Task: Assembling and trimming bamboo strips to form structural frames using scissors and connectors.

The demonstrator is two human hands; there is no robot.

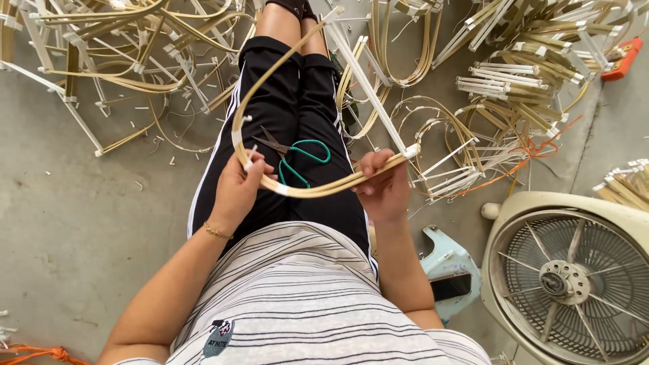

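At the far left, a heap of bent strips (115,47) bound with white tape is spread over the concrete floor (74,223), reaching to its top edge.

The step in hand appears to be the binding of a curved frame with tape. A bundle of pale cane strips (318,188), bent into a hoop, is held across the lap, its lower curve lying over the black trousers (304,115) and its open arc rising toward the knees.

The left hand (236,189) is closed around the left side of the hoop, fingers wrapped over the strips, with a short white piece (251,157) pinched at the thumb. Just right of it, scissors (297,157) with green handles are lying on the lap inside the hoop, untouched. A white taped joint (282,190) is seen on the lower curve between the two hands.

The right hand (382,186) is clenched on the right end of the hoop, where a straight white stick (368,88) is met at a taped corner.

The next move would seem to call for a steady hold on both ends while the joint is pulled tight.

Further right, a pale blue stool (449,260) and a cream fan (574,277) are standing at the floor's lower right corner.
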